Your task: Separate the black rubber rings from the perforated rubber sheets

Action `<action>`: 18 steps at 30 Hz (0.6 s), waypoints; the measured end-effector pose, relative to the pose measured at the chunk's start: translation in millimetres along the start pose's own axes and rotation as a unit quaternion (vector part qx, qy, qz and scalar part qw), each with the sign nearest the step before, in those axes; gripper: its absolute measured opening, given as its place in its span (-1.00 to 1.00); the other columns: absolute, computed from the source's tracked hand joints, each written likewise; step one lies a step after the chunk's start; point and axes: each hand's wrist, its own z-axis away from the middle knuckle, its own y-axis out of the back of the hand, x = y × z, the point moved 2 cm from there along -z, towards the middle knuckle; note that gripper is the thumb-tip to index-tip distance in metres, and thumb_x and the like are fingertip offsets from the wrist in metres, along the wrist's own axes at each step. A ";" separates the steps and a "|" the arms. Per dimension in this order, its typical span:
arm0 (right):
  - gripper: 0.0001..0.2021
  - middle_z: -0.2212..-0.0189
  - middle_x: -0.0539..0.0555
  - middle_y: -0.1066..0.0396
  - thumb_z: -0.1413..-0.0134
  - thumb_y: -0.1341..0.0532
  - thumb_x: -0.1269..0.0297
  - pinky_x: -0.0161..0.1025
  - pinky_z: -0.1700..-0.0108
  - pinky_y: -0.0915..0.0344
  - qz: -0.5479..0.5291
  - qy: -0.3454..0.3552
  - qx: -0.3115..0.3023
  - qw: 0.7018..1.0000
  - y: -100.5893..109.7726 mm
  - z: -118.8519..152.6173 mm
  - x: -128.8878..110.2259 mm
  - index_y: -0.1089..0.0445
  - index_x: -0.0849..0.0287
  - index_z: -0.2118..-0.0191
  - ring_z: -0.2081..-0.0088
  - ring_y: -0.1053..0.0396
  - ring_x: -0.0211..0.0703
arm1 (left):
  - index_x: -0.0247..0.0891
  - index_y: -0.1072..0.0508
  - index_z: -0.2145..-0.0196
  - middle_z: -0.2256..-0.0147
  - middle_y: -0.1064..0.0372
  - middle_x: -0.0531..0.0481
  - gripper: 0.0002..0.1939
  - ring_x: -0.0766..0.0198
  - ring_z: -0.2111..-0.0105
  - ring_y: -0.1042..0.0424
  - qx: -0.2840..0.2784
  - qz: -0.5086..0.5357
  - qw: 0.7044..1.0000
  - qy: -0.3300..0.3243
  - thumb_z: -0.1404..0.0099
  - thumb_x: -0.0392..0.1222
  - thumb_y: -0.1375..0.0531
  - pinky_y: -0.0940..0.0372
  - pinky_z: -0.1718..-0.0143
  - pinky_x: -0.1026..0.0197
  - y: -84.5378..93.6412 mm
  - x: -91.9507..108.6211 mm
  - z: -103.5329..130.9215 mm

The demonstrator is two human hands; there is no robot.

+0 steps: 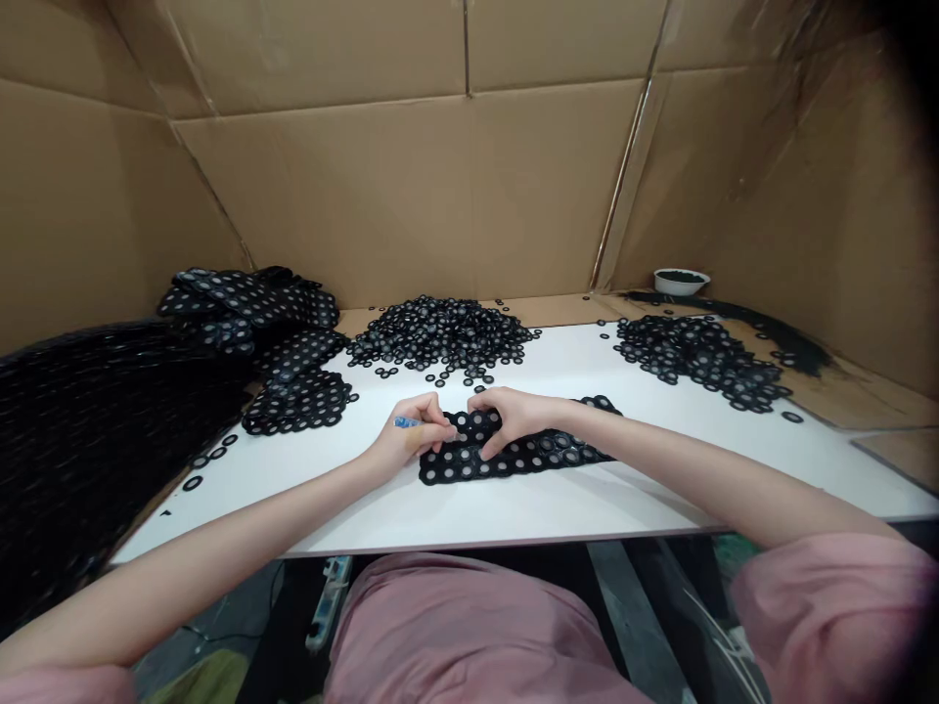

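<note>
- Filling the top of the frame, cardboard walls (543, 186) stand behind a white board (572, 504).
- A dark heap (88, 440) runs off the left edge, its contents hard to make out.
- Black rings (444, 332) lie piled at upper centre and centre right, beyond the hands.
- A dotted black sheet (522, 462) lies at centre, partly hidden by the right arm.
- The right hand (514, 413), thumb and fingers spread, rests on it.
- The left hand (415, 435), fingers curled, pinches a blue tool (406, 422), its tip unclear.

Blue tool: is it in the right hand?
No, the left hand holds the blue tool, while the right hand touches the dotted black sheet.
</note>
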 end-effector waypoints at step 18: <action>-0.47 0.26 0.00 -0.32 0.39 -0.44 0.14 -0.26 0.13 -0.22 -0.074 0.040 0.016 0.996 -2.4 -0.3 5.1 -0.30 0.18 0.22 0.19 -0.28 -0.11 | -0.31 -0.23 0.53 0.55 -0.26 0.11 -0.77 0.44 0.58 -0.23 -0.058 -0.085 0.994 -0.029 -0.14 -0.22 -0.22 -0.07 0.60 0.40 -9.9 -3.4 13.7</action>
